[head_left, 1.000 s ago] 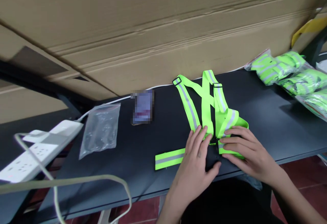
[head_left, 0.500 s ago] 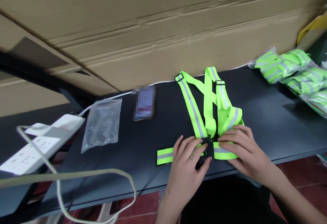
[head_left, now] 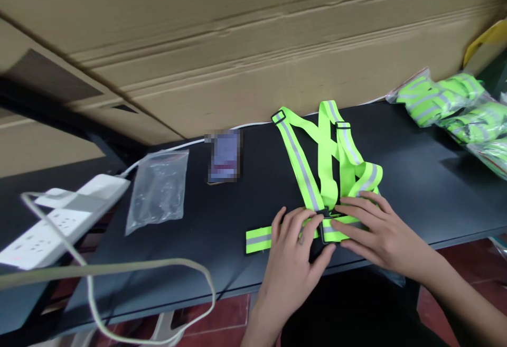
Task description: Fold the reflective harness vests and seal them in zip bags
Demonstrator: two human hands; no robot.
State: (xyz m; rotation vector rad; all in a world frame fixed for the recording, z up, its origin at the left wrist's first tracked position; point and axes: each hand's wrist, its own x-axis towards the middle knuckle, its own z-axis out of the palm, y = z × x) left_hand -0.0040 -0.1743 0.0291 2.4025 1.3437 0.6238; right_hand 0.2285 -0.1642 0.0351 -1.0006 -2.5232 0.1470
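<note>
Green harness point(head_left: 325, 162): near tabletop's point(head_left: 217, 220) front edge, buckle point(head_left: 321, 234) partly hidden.
Left hand point(head_left: 295, 246), right hand point(head_left: 378, 229): half-curled on it; grip, cannot tell.

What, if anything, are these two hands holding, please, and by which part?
The left hand touches the reflective harness at its lower strap by the black buckle; the right hand touches that strap right of it. Whether either grips cannot be told.
</note>
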